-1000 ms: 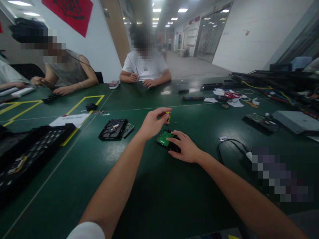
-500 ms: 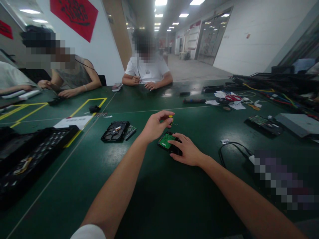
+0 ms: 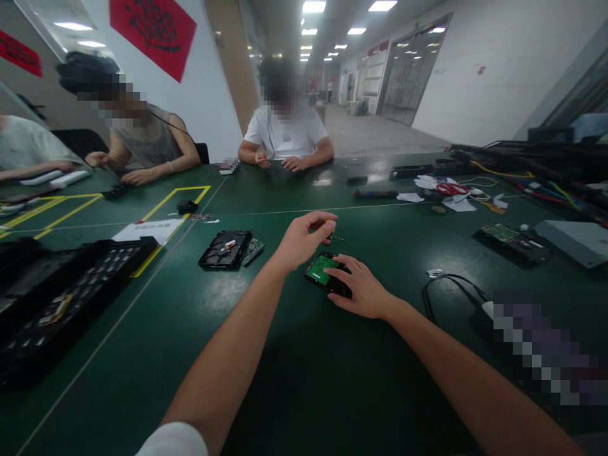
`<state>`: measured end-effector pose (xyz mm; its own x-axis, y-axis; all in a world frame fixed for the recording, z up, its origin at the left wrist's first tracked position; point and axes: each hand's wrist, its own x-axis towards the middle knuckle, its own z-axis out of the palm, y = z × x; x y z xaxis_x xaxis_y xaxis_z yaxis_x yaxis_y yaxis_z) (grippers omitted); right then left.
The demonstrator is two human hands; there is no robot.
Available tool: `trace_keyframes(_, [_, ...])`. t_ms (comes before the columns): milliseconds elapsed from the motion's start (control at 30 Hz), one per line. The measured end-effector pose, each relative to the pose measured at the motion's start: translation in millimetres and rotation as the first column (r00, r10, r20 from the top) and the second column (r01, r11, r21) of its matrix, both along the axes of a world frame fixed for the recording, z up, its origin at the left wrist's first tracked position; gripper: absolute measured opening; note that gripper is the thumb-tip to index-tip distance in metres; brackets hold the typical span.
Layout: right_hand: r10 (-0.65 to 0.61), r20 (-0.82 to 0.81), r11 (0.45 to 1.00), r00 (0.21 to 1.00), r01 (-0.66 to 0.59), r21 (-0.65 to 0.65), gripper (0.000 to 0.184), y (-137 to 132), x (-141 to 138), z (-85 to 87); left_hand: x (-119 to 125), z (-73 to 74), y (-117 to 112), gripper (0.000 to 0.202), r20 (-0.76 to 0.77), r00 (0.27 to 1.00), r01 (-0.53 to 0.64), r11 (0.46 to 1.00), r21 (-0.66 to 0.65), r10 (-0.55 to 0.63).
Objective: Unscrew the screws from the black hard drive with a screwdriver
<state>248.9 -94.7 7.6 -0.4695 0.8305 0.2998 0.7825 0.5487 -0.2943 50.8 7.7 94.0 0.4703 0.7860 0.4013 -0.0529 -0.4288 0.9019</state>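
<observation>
Pinched between the thumb and fingers of my left hand (image 3: pixel 304 240) is a small yellow-handled screwdriver (image 3: pixel 331 223), mostly covered by the fingers. It is upright, just above the far side of a hard drive (image 3: pixel 321 268) with a green circuit board facing up. My right hand (image 3: pixel 357 285) grips the drive's right side, thumb at the near edge and fingers across the board, hiding that part. A few tiny screws (image 3: pixel 338 239) lie on the table beyond the drive. To the left sit another black drive (image 3: pixel 225 249) and a loose circuit board (image 3: pixel 253 251).
A black tray (image 3: pixel 95 291) takes up the left side of the green table (image 3: pixel 266 392). On the right are another drive (image 3: pixel 515 243), a grey box (image 3: pixel 577 240), a black cable (image 3: pixel 425 297) and piled wires. Co-workers (image 3: pixel 287 136) sit across the table.
The view has shifted slightly, so everything appears a little further right. The yellow handle shows less between my left fingers. My right hand stays on the hard drive.
</observation>
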Motion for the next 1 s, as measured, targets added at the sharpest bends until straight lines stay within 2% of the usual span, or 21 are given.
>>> trace_keyframes(300, [-0.002,-0.001,1.000,1.000,0.002,0.008,0.061,0.2,0.0,0.0,-1.1,-0.1,0.2,0.029,-0.019,1.000,-0.015,1.000,0.016,0.015])
trace_keyframes(633, [-0.001,0.001,1.000,1.000,0.001,-0.002,0.061,1.4,0.4,-1.3,-3.6,2.6,-2.3,0.026,-0.084,0.991,-0.083,0.979,0.184,0.100])
trace_keyframes(833, [-0.002,-0.016,1.000,1.000,0.002,-0.002,0.061,2.4,1.3,-3.8,-10.8,8.7,-1.0,0.029,-0.178,0.963,-0.145,0.945,0.293,0.202])
trace_keyframes(1000, [0.000,-0.018,1.000,1.000,0.001,0.017,0.058,2.0,1.6,-3.8,-12.2,10.3,-0.7,0.025,-0.187,0.957,-0.146,0.923,0.356,0.223])
